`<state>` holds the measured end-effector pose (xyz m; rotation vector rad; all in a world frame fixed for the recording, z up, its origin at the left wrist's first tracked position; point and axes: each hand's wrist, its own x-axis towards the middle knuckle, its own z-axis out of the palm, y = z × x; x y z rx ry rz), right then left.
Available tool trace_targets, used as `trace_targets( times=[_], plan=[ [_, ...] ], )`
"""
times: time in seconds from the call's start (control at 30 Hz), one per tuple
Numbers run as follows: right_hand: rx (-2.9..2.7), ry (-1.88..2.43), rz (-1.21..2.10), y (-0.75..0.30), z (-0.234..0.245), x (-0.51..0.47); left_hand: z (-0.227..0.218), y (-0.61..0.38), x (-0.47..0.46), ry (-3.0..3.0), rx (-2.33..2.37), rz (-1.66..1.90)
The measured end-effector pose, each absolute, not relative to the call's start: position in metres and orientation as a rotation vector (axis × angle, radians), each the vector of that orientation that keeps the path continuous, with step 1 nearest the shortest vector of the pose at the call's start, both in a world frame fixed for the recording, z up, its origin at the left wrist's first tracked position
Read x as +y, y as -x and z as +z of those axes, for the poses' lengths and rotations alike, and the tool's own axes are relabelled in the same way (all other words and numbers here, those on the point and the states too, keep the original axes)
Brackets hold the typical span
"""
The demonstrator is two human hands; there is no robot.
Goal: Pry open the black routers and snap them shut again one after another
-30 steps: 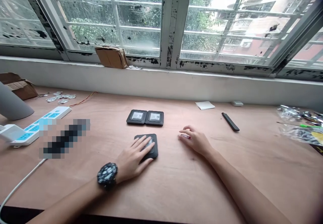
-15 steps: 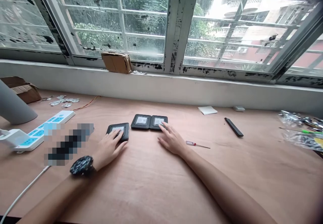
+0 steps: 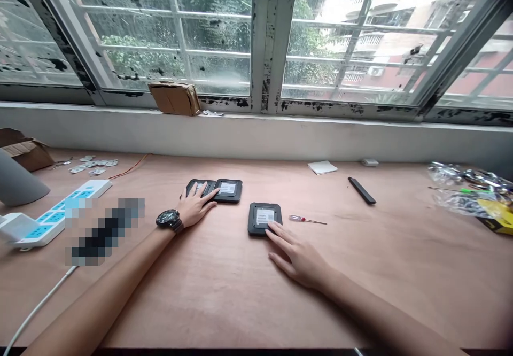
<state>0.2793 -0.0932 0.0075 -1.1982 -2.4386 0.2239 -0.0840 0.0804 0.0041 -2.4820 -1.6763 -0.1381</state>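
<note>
My left hand (image 3: 195, 203) lies flat with its fingers spread over a black rectangular device (image 3: 198, 187), mostly hiding it. A matching device (image 3: 227, 190) with a white label touches that one on its right. Nearer me, set apart, a third black device (image 3: 263, 218) shows its label, and the fingertips of my right hand (image 3: 298, 254) rest on its near edge. To its right lies a small red-handled screwdriver (image 3: 306, 219). A black wristwatch (image 3: 168, 219) sits on my left wrist.
A blue-socket power strip (image 3: 60, 211) with a white cable stands at left beside a pixelated blurred patch (image 3: 104, 233). Farther off lie small metal pieces (image 3: 92, 164), a black bar (image 3: 362, 190), a white pad (image 3: 323, 167), and plastic bags of parts (image 3: 467, 190) at right.
The device under my left hand has slid against the middle one. My right hand has drawn the third device toward me and apart from the pair. The view has shifted slightly.
</note>
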Motion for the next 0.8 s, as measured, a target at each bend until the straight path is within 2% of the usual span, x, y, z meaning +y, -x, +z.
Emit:
trace_targets(
  times=[0.17, 0.43, 0.8],
  plan=[
    [-2.467, 1.190, 0.198, -0.288, 0.013, -0.125, 0.003, 0.048, 0.066, 2.488, -1.685, -0.181],
    [-2.448, 1.095, 0.138, -0.285, 0.011, -0.122, -0.004, -0.014, 0.053, 2.501, -1.697, -0.271],
    [-2.416, 1.092, 0.182, -0.288, 0.009, -0.120, 0.002, -0.029, 0.064, 2.554, -1.598, -0.161]
  ],
)
